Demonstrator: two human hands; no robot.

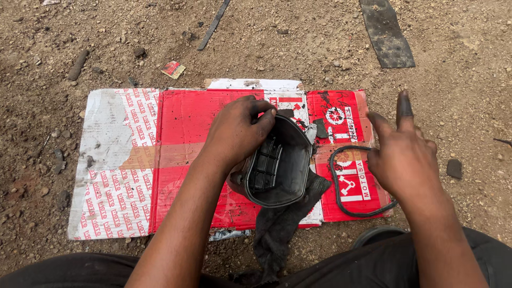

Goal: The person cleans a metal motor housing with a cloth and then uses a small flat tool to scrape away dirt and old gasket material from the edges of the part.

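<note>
My left hand (238, 130) grips the rim of a black plastic housing (282, 165), tilted so its open, ribbed inside faces me. It rests on a flattened red and white cardboard sheet (181, 122) on the ground. My right hand (404, 154) hovers over a thin black rubber gasket loop (336, 184) lying on the right part of the cardboard; its fingers are spread, the index finger raised, and it holds nothing. A dirty dark rag (280, 224) lies under the housing and hangs over the cardboard's near edge.
Gravelly dirt ground surrounds the cardboard. A black rubber strip (386, 34) lies at the far right, a thin dark bar (213, 24) at top centre, a small red wrapper (173, 69) beyond the cardboard. My dark-trousered knees (480, 256) sit at the bottom edge.
</note>
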